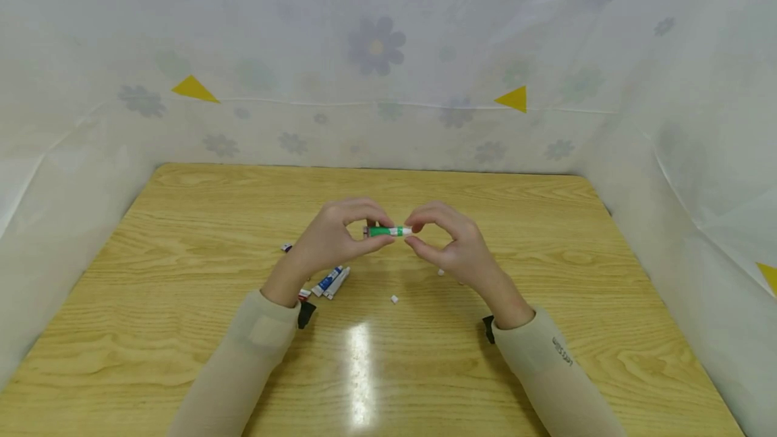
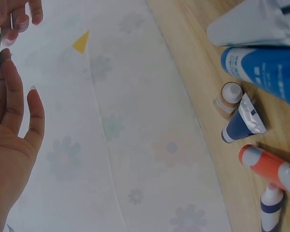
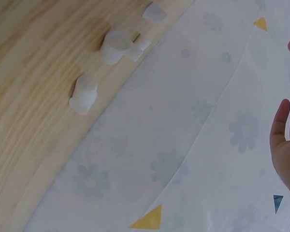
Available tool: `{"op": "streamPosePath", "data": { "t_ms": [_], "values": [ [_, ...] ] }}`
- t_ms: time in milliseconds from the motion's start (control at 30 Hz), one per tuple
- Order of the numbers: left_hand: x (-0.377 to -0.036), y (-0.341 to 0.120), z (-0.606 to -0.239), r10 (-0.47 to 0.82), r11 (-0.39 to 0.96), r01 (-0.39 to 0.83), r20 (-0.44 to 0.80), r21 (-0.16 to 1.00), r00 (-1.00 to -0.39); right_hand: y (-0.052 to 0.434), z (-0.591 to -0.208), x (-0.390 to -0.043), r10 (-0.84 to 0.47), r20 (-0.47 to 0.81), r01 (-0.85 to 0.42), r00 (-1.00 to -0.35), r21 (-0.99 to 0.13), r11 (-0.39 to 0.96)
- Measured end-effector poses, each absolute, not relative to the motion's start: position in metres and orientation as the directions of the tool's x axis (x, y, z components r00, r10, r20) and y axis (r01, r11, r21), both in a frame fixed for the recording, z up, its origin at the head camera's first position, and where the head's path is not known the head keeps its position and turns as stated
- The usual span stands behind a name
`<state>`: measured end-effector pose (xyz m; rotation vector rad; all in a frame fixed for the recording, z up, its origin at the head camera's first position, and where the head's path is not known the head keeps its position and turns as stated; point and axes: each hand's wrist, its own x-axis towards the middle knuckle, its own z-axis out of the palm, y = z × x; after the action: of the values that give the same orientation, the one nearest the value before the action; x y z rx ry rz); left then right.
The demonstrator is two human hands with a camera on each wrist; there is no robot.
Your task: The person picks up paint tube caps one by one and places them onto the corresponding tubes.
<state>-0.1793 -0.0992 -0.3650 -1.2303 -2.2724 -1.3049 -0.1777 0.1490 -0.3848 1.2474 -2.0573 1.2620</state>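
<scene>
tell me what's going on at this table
A person holds a small green-and-white paint tube level above the light wooden table, the left hand pinching one end and the right hand pinching the other. Below the left hand lie several more small paint tubes, among them a blue-and-white tube and an orange-red tube. Small white caps lie loose on the wood near the right hand. A floral plastic sheet screens the table.

A small green paint tube (image 1: 385,231) with a white end lies level, raised above the table (image 1: 182,235), pinched at its left end by the left hand (image 1: 334,238) and at its white right end by the right hand (image 1: 452,241).
</scene>
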Motion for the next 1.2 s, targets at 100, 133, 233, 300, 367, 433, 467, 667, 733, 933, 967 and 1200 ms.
{"op": "streamPosePath", "data": {
  "t_ms": [100, 133, 233, 300, 367, 433, 467, 667, 733, 933, 967, 1200],
  "values": [
    [-0.1794, -0.099, -0.3651, 0.55, 0.243, 0.764, 0.564, 0.597, -0.616, 0.149, -0.3848, -0.1774, -0.475, 0.718, -0.856, -0.508, -0.483, 0.185],
    [-0.1791, -0.0989, -0.3648, 0.552, 0.243, 0.765, 0.563, 0.597, -0.615, 0.1489, -0.3844, -0.177, -0.476, 0.717, -0.855, -0.509, -0.483, 0.188],
    [-0.1786, -0.0987, -0.3643, 0.554, 0.243, 0.767, 0.565, 0.594, -0.612, 0.1489, -0.3832, -0.1757, -0.478, 0.709, -0.85, -0.519, -0.489, 0.198],
    [-0.1786, -0.0986, -0.3641, 0.554, 0.239, 0.771, 0.569, 0.591, -0.608, 0.1489, -0.3826, -0.1752, -0.479, 0.705, -0.847, -0.523, -0.492, 0.201],
    [-0.179, -0.0985, -0.3644, 0.556, 0.231, 0.776, 0.575, 0.586, -0.6, 0.1492, -0.3827, -0.1749, -0.479, 0.701, -0.843, -0.529, -0.497, 0.204],
    [-0.1795, -0.0985, -0.365, 0.557, 0.226, 0.78, 0.58, 0.583, -0.595, 0.1493, -0.3826, -0.1747, -0.48, 0.696, -0.84, -0.534, -0.503, 0.206],
    [-0.1796, -0.0986, -0.3652, 0.557, 0.225, 0.782, 0.581, 0.582, -0.593, 0.1495, -0.3827, -0.1746, -0.48, 0.693, -0.837, -0.538, -0.505, 0.208],
    [-0.1799, -0.0988, -0.3656, 0.558, 0.214, 0.785, 0.587, 0.581, -0.587, 0.1496, -0.3835, -0.1747, -0.479, 0.697, -0.839, -0.534, -0.506, 0.199],
    [-0.1799, -0.0987, -0.3658, 0.558, 0.21, 0.784, 0.586, 0.584, -0.587, 0.1494, -0.3835, -0.1748, -0.478, 0.701, -0.842, -0.529, -0.503, 0.195],
    [-0.1796, -0.0987, -0.3658, 0.557, 0.217, 0.777, 0.578, 0.591, -0.596, 0.1487, -0.3831, -0.175, -0.477, 0.705, -0.845, -0.524, -0.5, 0.19],
    [-0.1796, -0.0988, -0.3661, 0.557, 0.22, 0.775, 0.576, 0.592, -0.598, 0.1486, -0.3828, -0.1748, -0.477, 0.705, -0.845, -0.525, -0.5, 0.192],
    [-0.1803, -0.0989, -0.3666, 0.556, 0.23, 0.769, 0.567, 0.597, -0.607, 0.1492, -0.3816, -0.174, -0.485, 0.695, -0.841, -0.53, -0.504, 0.197]
  ]
}}
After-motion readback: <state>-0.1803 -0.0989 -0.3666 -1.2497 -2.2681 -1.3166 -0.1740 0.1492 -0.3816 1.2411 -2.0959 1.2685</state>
